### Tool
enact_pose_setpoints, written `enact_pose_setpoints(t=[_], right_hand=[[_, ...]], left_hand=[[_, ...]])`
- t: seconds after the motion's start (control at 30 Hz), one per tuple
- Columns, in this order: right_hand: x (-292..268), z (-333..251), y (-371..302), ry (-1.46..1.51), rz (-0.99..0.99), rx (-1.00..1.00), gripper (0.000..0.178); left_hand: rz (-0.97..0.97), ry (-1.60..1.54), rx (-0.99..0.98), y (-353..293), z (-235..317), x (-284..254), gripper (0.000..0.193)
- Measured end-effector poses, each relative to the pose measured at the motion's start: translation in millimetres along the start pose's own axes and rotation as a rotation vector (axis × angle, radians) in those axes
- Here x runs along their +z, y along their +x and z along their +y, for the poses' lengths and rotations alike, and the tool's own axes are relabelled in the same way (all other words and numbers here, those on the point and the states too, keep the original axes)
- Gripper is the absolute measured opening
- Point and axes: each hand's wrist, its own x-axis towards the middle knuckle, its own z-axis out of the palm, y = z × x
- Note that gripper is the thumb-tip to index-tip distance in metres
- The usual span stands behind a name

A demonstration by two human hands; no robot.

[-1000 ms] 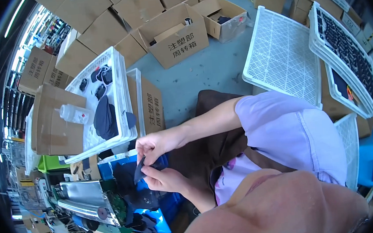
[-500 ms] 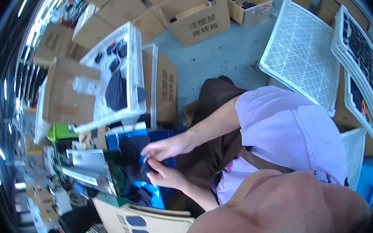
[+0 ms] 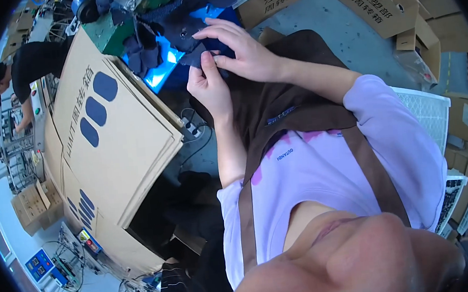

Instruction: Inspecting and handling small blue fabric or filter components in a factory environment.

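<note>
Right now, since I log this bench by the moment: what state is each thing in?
Left hand: raised, fingers pinching the dark fabric piece.
Right hand: fingers spread, gripping the same piece.
Dark fabric piece: small, held between both hands.
Flattened cardboard boxes: folded flat, stacked leaning.
Blue bin: open, dark pieces inside.
White mesh tray: mostly hidden behind the sleeve.

The grey concrete floor below me carries flattened brown cardboard boxes at upper right. A large cardboard sheet stack stands at my left. A white perforated tray lies at my right.
</note>
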Motion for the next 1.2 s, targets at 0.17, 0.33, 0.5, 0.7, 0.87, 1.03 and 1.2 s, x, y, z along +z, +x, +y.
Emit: enact_pose_setpoints(t=[0.17,0.33,0.5,0.7,0.87,1.03,1.2], right_hand=[[-30,3,-7,0.188,-0.196,0.081,0.054],[-57,7,-22,-0.188,-0.160,0.003,0.058],[-76,3,-24,-0.480,-0.168,-0.083,0.064],[-93,4,-15,-0.341,-0.179,-0.088,0.065],[-84,10,-10,0.030,-0.118,0.034,0.059],[-68,10,-12,0.126,-0.020,0.091,0.051],[-51,10,-18,0.291,0.043,0.172,0.045]], left_hand=[[-0.088,0.226,0.120,-8,-15,3,0.024],[-0.239,0.472,0.368,-8,-13,26,0.026],[-0.337,0.551,0.579,-5,-19,40,0.026],[-0.387,0.511,0.501,-3,-18,50,0.031],[-0.224,0.368,0.359,-4,-6,57,0.036],[0.000,0.334,0.372,3,-4,61,0.037],[0.102,0.252,0.309,6,-11,68,0.038]])
